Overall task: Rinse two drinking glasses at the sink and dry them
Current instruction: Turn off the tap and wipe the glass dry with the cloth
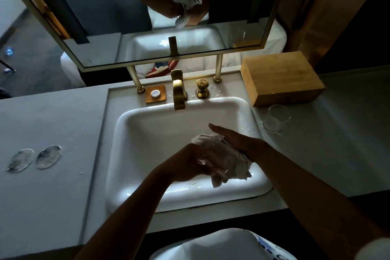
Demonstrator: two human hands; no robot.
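Note:
Over the white sink (pixel 135 133), my left hand (pixel 187 161) grips a drinking glass (pixel 202 162) bundled in a white cloth (pixel 225 160). Only a small glint of that glass shows; the cloth hides the remainder. With its fingers straight, my right hand (pixel 231 136) presses on top of the cloth from the right. A second clear glass (pixel 276 118) stands upright on the grey counter, right of the sink, apart from both hands.
A gold faucet (pixel 179 93) and its handle (pixel 202 88) stand behind the basin, with a small soap dish (pixel 155 93) to their left. A wooden box (pixel 280 78) sits behind the second glass. Two round clear discs (pixel 33 158) lie on the left counter. A mirror (pixel 147 6) hangs above.

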